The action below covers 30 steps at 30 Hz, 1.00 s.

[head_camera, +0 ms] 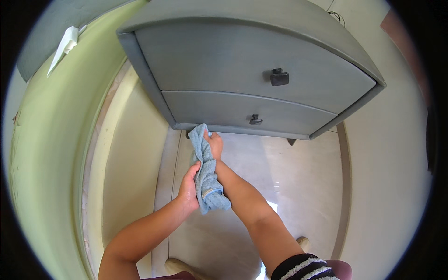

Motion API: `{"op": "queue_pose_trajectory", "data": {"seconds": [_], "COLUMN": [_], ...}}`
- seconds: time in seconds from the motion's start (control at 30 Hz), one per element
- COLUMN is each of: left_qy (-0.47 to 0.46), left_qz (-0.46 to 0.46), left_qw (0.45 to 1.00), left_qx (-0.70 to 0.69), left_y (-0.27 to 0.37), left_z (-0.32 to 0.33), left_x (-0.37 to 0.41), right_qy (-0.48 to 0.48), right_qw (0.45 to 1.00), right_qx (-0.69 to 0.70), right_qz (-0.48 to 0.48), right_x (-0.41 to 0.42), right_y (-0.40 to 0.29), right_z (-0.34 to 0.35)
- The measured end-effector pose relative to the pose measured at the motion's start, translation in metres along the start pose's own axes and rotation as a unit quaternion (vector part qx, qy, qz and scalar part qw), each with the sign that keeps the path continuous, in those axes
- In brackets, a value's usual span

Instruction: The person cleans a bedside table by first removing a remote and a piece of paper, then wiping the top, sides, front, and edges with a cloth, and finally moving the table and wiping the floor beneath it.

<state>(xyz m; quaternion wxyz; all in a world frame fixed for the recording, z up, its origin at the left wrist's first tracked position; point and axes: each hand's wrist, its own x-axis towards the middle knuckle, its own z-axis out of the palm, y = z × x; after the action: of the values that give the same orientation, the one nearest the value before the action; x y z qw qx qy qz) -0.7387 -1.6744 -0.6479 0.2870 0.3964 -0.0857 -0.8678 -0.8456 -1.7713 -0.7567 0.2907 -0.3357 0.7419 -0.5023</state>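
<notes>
Both of my hands grip a bunched light-blue terry cloth (208, 178) in the middle of the view. My right hand (215, 142) is closed around its far end, just below the front edge of a grey two-drawer nightstand (224, 75). Nearer to me, my left hand (189, 187) holds the cloth from its left side, the thumb lying along it. Folds of the cloth hide most of the left fingers. The upper drawer bears a dark square knob (279, 77), and the lower drawer has a similar knob (256, 119). Both drawers are closed.
On the left stands a bed with a green cover (52, 140), a white crumpled tissue (68, 40) on it. A pale wall (381, 175) rises on the right. Tiled floor (297, 182) lies below, with my shoes (182, 267) at the bottom. A cable (337, 16) hangs behind the nightstand.
</notes>
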Motion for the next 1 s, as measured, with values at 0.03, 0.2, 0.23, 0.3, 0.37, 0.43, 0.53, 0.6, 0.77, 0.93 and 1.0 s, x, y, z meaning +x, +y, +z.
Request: {"op": "queue_pose_trajectory", "data": {"seconds": [0.03, 0.2, 0.23, 0.3, 0.37, 0.43, 0.53, 0.6, 0.77, 0.93, 1.0], "left_qy": [-0.01, -0.063, -0.075, -0.109, -0.08, -0.104, -0.168, -0.129, -0.061, -0.09, -0.089], "left_qz": [-0.004, -0.048, -0.064, -0.08, -0.096, -0.106, -0.15, -0.165, -0.16, -0.16, -0.168], "left_qw": [1.0, 0.997, 0.995, 0.991, 0.991, 0.987, 0.972, 0.975, 0.979, 0.974, 0.971], "left_qx": [0.004, 0.02, 0.023, 0.016, 0.046, 0.061, 0.066, 0.075, 0.114, 0.135, 0.143], "left_y": [-0.001, -0.021, -0.027, -0.04, -0.055, -0.064, -0.078, -0.082, -0.058, -0.087, -0.103], "left_z": [0.001, 0.028, 0.034, 0.05, 0.072, 0.085, 0.101, 0.089, 0.063, 0.098, 0.116], "left_x": [0.002, 0.014, 0.017, 0.023, 0.035, 0.042, 0.04, 0.026, 0.022, 0.053, 0.067], "right_qy": [-0.016, 0.056, 0.069, 0.131, 0.23, 0.254, 0.185, 0.072, 0.083, 0.245, 0.284], "right_qw": [1.0, 0.998, 0.996, 0.99, 0.965, 0.943, 0.968, 0.995, 0.983, 0.961, 0.956], "right_qx": [0.011, 0.004, -0.021, -0.025, 0.122, 0.207, 0.122, 0.041, 0.162, 0.128, 0.073], "right_qz": [0.019, 0.043, 0.055, 0.053, 0.037, 0.06, 0.118, 0.064, 0.02, -0.002, 0.031], "right_x": [-0.003, 0.005, 0.011, 0.019, 0.028, 0.026, 0.014, 0.017, 0.015, 0.045, 0.047], "right_y": [-0.008, 0.0, 0.008, 0.024, 0.041, 0.035, 0.037, 0.048, 0.016, 0.061, 0.07], "right_z": [-0.004, -0.056, -0.075, -0.122, -0.177, -0.196, -0.214, -0.174, -0.151, -0.231, -0.27]}}
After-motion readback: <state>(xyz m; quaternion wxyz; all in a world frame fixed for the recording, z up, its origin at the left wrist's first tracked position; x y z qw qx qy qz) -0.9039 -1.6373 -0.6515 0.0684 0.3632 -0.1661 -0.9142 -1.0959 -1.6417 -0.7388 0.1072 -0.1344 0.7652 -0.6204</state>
